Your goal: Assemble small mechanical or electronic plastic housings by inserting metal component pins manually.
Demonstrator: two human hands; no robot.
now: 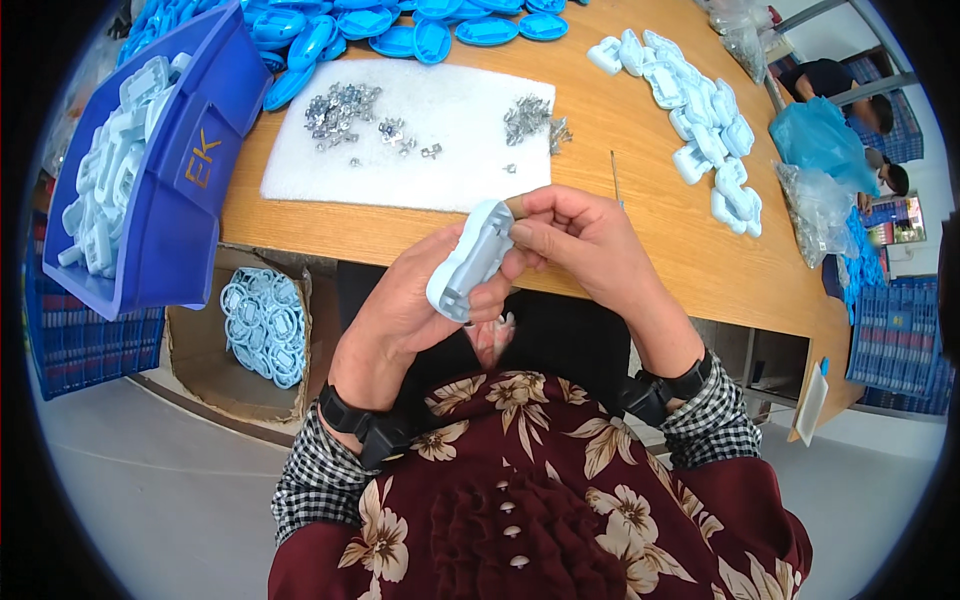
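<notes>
The pale-blue plastic housing (pixel 468 268) sat between both hands: the left hand (pixel 400 300) was wrapped around its side, and the right hand's (pixel 590 240) thumb and fingers were closed at its far end; whether they also pinched a small part, I couldn't tell. A slack pinch there could have let the housing twist free. Left of the grip, a blue-violet bin (pixel 190 220) held similar housings (pixel 112 165); lower left, a cardboard box (pixel 203 372) held pale-blue ring-shaped frames (pixel 264 325).

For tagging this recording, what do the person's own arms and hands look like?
The left hand and right hand are bare. Each wrist has a black strap with a boxy black module. Black-and-white checked cuffs sit below maroon sleeves.
</notes>
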